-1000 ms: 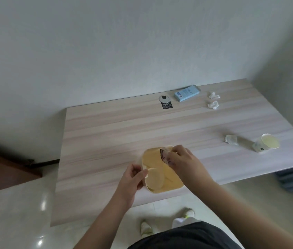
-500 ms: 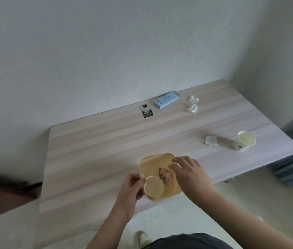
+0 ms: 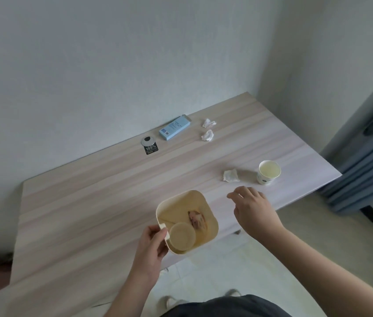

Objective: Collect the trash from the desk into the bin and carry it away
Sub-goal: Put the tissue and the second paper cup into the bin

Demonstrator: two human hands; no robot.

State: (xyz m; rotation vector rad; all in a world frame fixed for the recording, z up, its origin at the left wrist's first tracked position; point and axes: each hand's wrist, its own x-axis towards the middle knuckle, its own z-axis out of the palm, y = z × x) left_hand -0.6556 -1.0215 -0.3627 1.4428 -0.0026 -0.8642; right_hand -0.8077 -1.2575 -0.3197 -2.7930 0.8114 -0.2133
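Since half a second ago, the right hand (image 3: 253,211) has withdrawn from over the bin (image 3: 186,221) and now hovers above the surface (image 3: 89,202) to the bin's right, fingers loosely spread, holding nothing. The brownish wrapper (image 3: 198,220) it was over now lies inside the bin.

Nearest the viewer, the left hand (image 3: 152,245) maintains its grip on the bin: fingers and thumb curl round the small tab at the bin's near-left rim. The bin is pale yellow with rounded corners and sits at the near edge of the surface. Inside it, a round paper cup (image 3: 182,235) lies just beside the grip, touching the wrapper.

Beyond the right hand, a crumpled tissue (image 3: 230,175) lies on the surface, with an upright white paper cup (image 3: 269,172) near it to the right. Both are apart from the open hand.

Farther back, near the wall, lie two more tissue scraps (image 3: 208,129), a light blue box (image 3: 174,127) and a black tag with a silver disc (image 3: 150,145).
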